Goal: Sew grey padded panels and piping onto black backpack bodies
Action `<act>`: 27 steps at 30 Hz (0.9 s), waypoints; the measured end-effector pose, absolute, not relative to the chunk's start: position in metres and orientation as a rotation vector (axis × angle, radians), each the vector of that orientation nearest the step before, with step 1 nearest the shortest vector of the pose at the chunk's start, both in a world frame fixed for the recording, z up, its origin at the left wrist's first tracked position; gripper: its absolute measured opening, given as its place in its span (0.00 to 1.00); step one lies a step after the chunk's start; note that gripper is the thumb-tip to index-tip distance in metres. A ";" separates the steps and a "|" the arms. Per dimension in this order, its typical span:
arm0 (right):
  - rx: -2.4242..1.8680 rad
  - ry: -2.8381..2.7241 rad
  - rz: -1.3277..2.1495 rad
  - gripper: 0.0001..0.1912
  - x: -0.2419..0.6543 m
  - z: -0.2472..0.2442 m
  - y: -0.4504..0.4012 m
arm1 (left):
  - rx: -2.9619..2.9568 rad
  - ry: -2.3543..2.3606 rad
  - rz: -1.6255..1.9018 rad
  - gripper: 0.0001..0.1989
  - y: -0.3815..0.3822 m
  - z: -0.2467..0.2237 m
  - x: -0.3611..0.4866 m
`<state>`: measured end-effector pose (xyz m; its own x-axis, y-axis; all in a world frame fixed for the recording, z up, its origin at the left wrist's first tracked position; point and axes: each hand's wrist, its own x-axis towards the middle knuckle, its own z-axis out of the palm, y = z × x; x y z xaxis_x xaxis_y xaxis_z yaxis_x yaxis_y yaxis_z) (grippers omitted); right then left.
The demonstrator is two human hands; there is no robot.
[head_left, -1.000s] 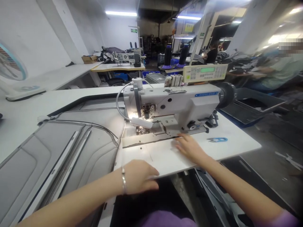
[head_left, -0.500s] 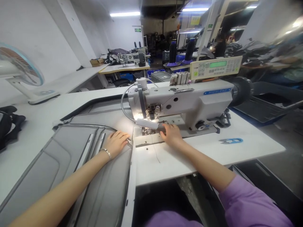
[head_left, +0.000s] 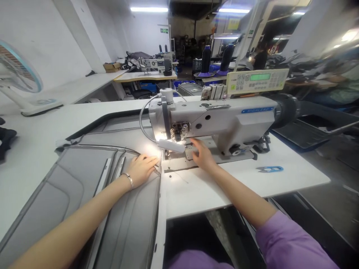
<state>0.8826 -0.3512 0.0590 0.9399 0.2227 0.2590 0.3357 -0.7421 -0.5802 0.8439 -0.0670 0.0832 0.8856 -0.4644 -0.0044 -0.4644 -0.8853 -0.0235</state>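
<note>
Left hand (head_left: 143,170) rests on the gray panel (head_left: 85,162), whether gripping I cannot tell; right hand (head_left: 203,155), loosely spread, nears the sewing machine (head_left: 218,118); blue snips (head_left: 271,169) lie rightward.

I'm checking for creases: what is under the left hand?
Grey fabric lies under the left hand, showing around it; the part directly covered cannot be seen.

Grey fabric panel (head_left: 84,186) with black edging (head_left: 127,113), pale sewing machine (head_left: 213,116), white tabletop (head_left: 196,194), blue-handled snips (head_left: 270,169), purple sleeve (head_left: 288,239)
</note>
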 end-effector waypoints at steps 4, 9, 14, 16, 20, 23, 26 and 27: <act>-2.512 -0.611 -0.317 0.24 0.891 0.057 -0.346 | -2.985 0.876 0.035 0.22 -0.067 0.088 0.847; -2.419 -0.905 -0.350 0.19 0.833 0.052 -0.326 | -3.049 0.847 0.074 0.24 -0.072 0.084 0.853; -2.098 -1.519 -0.358 0.06 0.749 0.040 -0.292 | -3.104 0.914 0.117 0.21 -0.062 0.078 0.861; -2.101 -1.575 -0.401 0.06 0.735 0.035 -0.282 | -3.114 0.940 0.180 0.21 -0.058 0.076 0.865; -2.081 -1.649 -0.459 0.06 0.734 0.034 -0.277 | -3.129 0.965 0.264 0.21 -0.055 0.074 0.875; -2.120 -1.612 -0.475 0.06 0.740 0.038 -0.285 | -3.137 0.976 0.261 0.21 -0.060 0.074 0.885; -2.194 -1.546 -0.485 0.07 0.745 0.043 -0.296 | -3.185 0.965 0.209 0.21 -0.071 0.073 0.895; -2.208 -1.534 -0.495 0.08 0.746 0.044 -0.299 | -3.205 0.961 0.192 0.20 -0.075 0.072 0.897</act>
